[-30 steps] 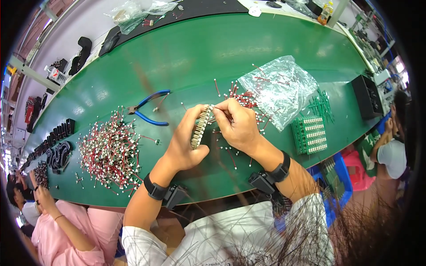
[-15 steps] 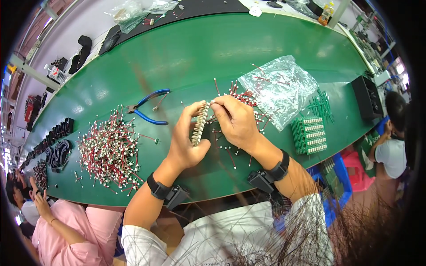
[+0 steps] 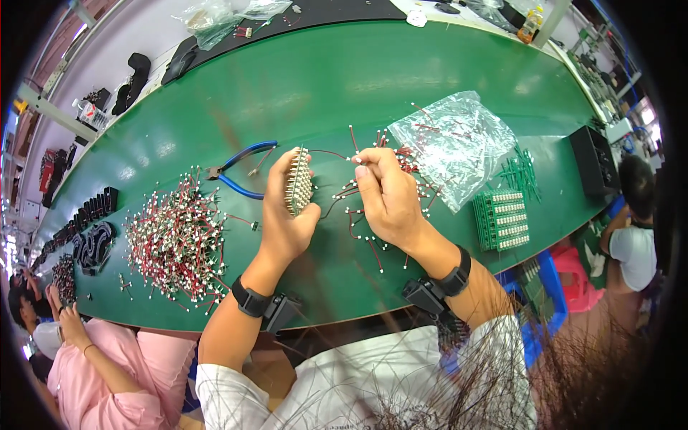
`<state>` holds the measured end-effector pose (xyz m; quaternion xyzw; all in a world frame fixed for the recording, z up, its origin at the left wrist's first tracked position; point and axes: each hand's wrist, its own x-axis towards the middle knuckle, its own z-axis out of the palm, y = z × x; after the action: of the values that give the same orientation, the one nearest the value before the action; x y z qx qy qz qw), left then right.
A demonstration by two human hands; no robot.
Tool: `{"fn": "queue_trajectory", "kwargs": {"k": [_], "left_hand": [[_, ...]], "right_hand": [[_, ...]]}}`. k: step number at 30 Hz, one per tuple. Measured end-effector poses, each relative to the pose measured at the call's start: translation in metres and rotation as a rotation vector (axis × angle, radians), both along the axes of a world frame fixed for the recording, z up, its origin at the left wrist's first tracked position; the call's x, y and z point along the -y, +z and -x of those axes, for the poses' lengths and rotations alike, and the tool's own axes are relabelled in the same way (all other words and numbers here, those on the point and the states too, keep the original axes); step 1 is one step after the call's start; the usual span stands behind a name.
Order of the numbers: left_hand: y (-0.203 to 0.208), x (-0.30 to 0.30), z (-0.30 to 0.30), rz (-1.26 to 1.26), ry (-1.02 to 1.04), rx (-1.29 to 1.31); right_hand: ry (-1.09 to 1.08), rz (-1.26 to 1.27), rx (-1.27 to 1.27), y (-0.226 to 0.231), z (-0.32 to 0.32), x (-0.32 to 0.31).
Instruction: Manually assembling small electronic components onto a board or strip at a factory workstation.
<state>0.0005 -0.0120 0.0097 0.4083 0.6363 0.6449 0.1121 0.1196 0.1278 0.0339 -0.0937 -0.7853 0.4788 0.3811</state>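
Note:
Upright in my left hand (image 3: pixel 278 222) is a circuit board (image 3: pixel 299 183) with rows of small pale connectors, gripped between thumb and fingers. My right hand (image 3: pixel 390 197) is a little to the right, thumb and forefinger pinched on the white plug at the end of a red wire (image 3: pixel 328 152). That wire spans the gap to the board's top edge; I cannot tell whether its other end is plugged in. Loose red-and-black wires with white plugs (image 3: pixel 376 258) lie under and around my right hand. Farther left is a big heap of similar wires (image 3: pixel 175 244).
Blue-handled cutters (image 3: pixel 247 151) lie between heap and board. A clear plastic bag (image 3: pixel 459 143), a stack of green boards (image 3: pixel 500 222), thin green strips (image 3: pixel 522 172) and a black box (image 3: pixel 593 161) occupy the right. A person in pink (image 3: pixel 107 365) sits at left.
My hands have moved apart. The left has shifted left with the circuit board, turning its connector face more into view, and the red wire now stretches between board and right hand.

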Motion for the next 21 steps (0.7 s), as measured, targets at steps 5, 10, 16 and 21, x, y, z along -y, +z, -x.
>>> {"fn": "queue_trajectory", "kwargs": {"k": [5,10,16,21], "left_hand": [[0.000,0.000,-0.001,0.030,-0.028,-0.035],[0.001,0.000,-0.005,0.054,-0.057,-0.106],[0.008,-0.002,-0.009,0.081,-0.099,-0.169],[0.013,-0.002,-0.010,0.119,-0.121,-0.338]], "right_hand": [[0.062,0.022,0.008,-0.005,0.001,-0.002],[0.094,-0.020,-0.009,-0.003,0.001,-0.001],[0.017,-0.206,-0.052,-0.009,0.004,-0.002],[0.001,-0.262,-0.036,-0.011,0.005,-0.003]]}}
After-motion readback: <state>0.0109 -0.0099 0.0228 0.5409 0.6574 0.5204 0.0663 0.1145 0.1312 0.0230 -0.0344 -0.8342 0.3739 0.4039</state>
